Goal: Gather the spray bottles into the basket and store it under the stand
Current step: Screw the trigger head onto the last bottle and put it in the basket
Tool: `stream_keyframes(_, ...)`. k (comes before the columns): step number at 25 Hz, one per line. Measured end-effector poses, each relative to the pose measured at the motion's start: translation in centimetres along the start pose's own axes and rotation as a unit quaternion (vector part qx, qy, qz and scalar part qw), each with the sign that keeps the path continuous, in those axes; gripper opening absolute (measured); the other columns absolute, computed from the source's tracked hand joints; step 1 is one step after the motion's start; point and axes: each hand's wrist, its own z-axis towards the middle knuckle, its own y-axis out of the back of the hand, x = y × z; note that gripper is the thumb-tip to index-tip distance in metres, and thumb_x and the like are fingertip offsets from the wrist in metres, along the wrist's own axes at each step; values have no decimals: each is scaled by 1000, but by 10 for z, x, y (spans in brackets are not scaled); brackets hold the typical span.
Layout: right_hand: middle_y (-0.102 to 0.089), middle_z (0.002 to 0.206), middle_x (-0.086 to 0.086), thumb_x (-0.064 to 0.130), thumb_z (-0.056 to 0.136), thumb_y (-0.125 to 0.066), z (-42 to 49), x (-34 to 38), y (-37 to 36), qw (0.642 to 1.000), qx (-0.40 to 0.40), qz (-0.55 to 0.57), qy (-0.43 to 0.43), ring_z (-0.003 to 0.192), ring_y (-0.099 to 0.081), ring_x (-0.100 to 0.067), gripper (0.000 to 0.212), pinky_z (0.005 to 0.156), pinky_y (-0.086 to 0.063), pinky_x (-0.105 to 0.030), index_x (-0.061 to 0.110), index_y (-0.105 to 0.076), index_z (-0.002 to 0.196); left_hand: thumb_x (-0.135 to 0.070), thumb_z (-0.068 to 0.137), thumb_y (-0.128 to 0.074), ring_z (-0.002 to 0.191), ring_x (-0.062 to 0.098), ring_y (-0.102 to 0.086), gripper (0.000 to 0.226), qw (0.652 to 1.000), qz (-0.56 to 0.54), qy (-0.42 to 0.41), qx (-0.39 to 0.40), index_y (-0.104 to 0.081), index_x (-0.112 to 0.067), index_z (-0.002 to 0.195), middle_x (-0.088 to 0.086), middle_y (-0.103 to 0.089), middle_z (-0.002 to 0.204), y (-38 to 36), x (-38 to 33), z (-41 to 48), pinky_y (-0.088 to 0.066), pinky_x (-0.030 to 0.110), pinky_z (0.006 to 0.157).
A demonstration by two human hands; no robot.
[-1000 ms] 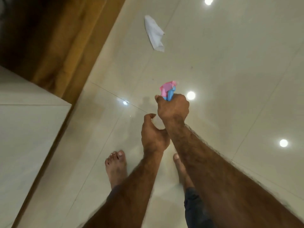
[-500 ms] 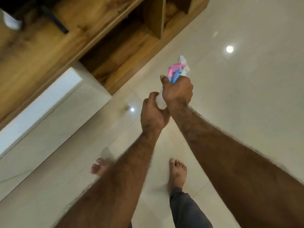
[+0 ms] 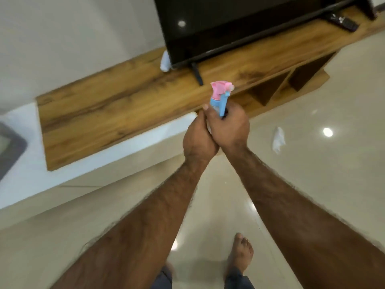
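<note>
At the bottom, a bare foot is seen on the shiny tiled floor, with dark trouser cuffs at the lower edge. Two bare forearms are stretched forward from the bottom corners and are brought together in the middle. The left hand is closed into a fist just below and beside the right hand, and the two are pressed against each other. The right hand's fingers are wrapped tight around the neck of the spray bottle. The bottle is held upright in the air, in front of the stand's front edge. Only its pink head and blue trigger are seen above the hands; a bit of its white body is glimpsed between them, and the left fingers seem to be closed on it, though this cannot be told for sure. To the right, a crumpled white cloth is left lying on the floor, well apart from the hands. Farther off, the long wooden stand is set against the wall, with open compartments under its top on the right. A black TV is stood on the stand, with something white tucked beside its left edge. A dark remote is laid on the stand at the far right. At the left edge, part of a dark grey thing is seen, too cut off to be named.
</note>
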Motion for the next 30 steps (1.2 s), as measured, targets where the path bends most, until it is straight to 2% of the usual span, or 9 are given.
stream_keyframes(2,-69,82,1,51,90,-66,-5,31,-24,997,48,-7,63,76,-65,-17,33,64,-48,-28,18,-69,87,-26,97,-65,98,27,-70,22,999,34,-13,-13,-63,-17,117,5,-73,102,49,7,12,-57,39,79)
stream_keyframes(6,-75,114,4,51,89,-68,-29,94,-89,977,166,9,134,104,-69,-16,43,89,-59,-41,21,-75,118,-30,94,-72,97,28,-71,25,992,-71,14,-107,-70,-13,113,9,-75,104,171,40,38,-59,50,87)
stream_keyframes(10,-70,130,2,35,90,-73,-65,142,-165,948,256,-23,186,110,-69,-18,44,91,-60,-46,19,-69,131,-34,92,-76,107,31,-70,36,976,-102,68,-181,-72,-13,120,10,-75,114,279,94,34,-58,54,95)
stream_keyframes(14,-64,138,1,31,83,-81,-119,195,-251,892,355,-114,256,109,-68,-20,65,94,-58,-43,23,-58,143,-40,92,-76,110,33,-71,43,963,-114,120,-211,-70,-14,126,10,-75,120,382,154,5,-59,55,97)
stream_keyframes(20,-64,135,3,37,80,-82,-212,252,-366,833,411,-159,334,101,-69,-17,71,88,-55,-33,25,-55,145,-45,91,-74,109,25,-72,38,952,-81,146,-257,-71,-26,124,0,-77,118,508,234,-51,-57,49,99)
stream_keyframes(24,-61,139,7,39,84,-79,-273,286,-437,795,438,-180,380,95,-69,-13,70,80,-42,-22,25,-52,147,-42,90,-74,115,24,-69,41,938,-61,159,-301,-70,-23,126,1,-75,122,584,289,-86,-55,49,101)
stream_keyframes(26,-60,140,3,34,84,-79,-295,298,-462,783,449,-171,395,94,-69,-15,69,83,-44,-23,22,-51,147,-42,89,-75,119,24,-68,44,928,-55,167,-327,-70,-21,128,2,-74,125,607,310,-96,-54,47,102)
stream_keyframes(28,-59,140,0,30,86,-77,-314,307,-485,773,451,-171,411,98,-69,-19,68,90,-51,-30,21,-51,148,-43,89,-76,122,22,-66,46,919,-54,183,-346,-69,-21,129,1,-72,129,626,327,-101,-53,45,104)
stream_keyframes(30,-59,139,-2,28,89,-75,-325,311,-506,767,449,-173,425,105,-69,-22,66,94,-52,-35,20,-50,149,-41,89,-77,117,22,-65,44,911,-54,190,-361,-69,-21,128,1,-71,125,642,344,-99,-54,41,102)
